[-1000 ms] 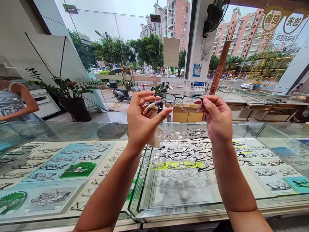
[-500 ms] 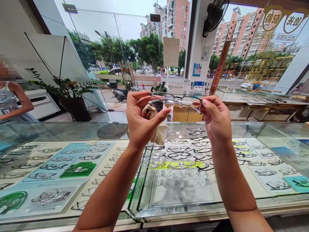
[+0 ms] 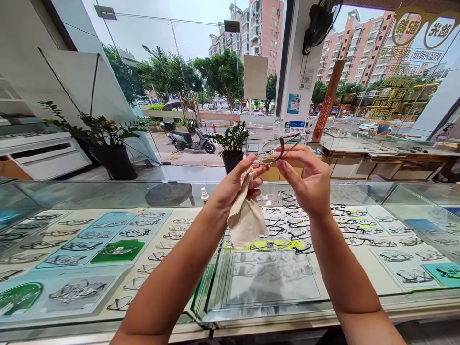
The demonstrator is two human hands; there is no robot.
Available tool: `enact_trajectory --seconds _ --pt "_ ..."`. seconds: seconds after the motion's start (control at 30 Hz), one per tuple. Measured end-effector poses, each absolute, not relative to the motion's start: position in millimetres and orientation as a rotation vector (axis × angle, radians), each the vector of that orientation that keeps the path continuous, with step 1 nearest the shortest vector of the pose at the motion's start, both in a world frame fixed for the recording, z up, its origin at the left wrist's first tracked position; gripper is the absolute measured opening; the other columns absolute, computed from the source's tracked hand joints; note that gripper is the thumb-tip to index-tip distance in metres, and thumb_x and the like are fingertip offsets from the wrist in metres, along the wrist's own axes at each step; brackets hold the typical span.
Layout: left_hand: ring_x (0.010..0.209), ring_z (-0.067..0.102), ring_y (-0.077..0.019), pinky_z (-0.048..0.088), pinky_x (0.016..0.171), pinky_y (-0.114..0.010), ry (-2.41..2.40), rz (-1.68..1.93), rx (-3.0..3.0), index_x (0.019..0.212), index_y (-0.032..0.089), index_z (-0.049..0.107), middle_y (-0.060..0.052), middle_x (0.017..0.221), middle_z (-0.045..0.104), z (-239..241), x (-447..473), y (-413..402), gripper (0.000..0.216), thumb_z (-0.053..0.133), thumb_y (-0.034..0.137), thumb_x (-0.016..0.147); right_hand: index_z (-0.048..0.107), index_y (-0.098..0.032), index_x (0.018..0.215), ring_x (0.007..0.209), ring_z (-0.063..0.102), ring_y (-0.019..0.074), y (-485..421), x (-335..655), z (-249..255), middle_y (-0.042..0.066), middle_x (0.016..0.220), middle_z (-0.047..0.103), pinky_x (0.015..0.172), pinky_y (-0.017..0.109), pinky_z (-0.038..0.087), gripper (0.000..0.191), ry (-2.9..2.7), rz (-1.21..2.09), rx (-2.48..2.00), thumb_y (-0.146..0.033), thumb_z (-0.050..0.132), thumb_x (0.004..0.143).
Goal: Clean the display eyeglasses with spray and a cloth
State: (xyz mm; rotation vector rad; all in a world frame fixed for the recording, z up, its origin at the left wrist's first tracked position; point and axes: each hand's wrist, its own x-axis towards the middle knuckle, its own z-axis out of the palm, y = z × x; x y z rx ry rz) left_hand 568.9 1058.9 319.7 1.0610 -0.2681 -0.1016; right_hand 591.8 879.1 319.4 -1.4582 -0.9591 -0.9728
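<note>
A pair of thin-rimmed eyeglasses (image 3: 281, 149) is held up over the display counter, turned at an angle. My right hand (image 3: 309, 179) pinches it at one side between thumb and fingers. My left hand (image 3: 235, 184) is closed around a beige cleaning cloth (image 3: 247, 221) that hangs down from the fingers. The left thumb and index finger reach the near side of the eyeglasses; whether they grip the lens or only touch it I cannot tell.
Below my arms lies a glass display case (image 3: 273, 306) with rows of spectacle frames inside. A small white bottle (image 3: 204, 195) stands beyond my left forearm. Behind the counter are a dark stool (image 3: 169, 194) and a potted plant (image 3: 232, 143).
The eyeglasses have turned from facing me broadside to an angled position. My hands have come closer together, the left moving right and lower. The cloth hangs more openly. A person at far left has left view.
</note>
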Motion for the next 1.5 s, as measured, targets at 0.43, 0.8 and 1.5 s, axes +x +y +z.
enact_trajectory --seconds 0.43,0.8,1.5 --pt "0.048 0.037 -0.0086 0.032 0.045 -0.026 -0.325 -0.273 1.319 0.085 0.02 0.067 -0.007 0.079 0.069 318 569 1062 0.068 0.078 0.086 0.075 0.081 -0.034 0.099 0.109 0.075 0.0235 878 588 316 -0.001 0.107 0.083 0.105 0.047 0.058 0.003 -0.963 -0.877 -1.401 -0.031 0.081 0.098" --pt "0.054 0.053 -0.018 0.036 0.048 -0.028 -0.481 0.272 2.099 0.078 0.023 0.067 -0.005 0.072 0.069 317 565 1082 0.061 0.069 0.084 0.087 0.079 -0.026 0.095 0.098 0.074 0.0198 835 587 316 0.002 0.099 0.08 0.097 0.04 0.059 0.015 -0.818 -0.844 -1.569 -0.041 0.08 0.096" --pt "0.047 0.05 -0.0186 0.029 0.046 -0.03 -0.692 0.411 2.396 0.076 0.025 0.067 -0.001 0.057 0.06 339 525 1092 0.047 0.068 0.069 0.092 0.09 -0.018 0.096 0.117 0.072 0.0294 643 759 187 0.013 0.112 0.085 0.107 0.035 0.048 0.021 0.02 -0.322 -2.849 -0.014 0.072 0.087"
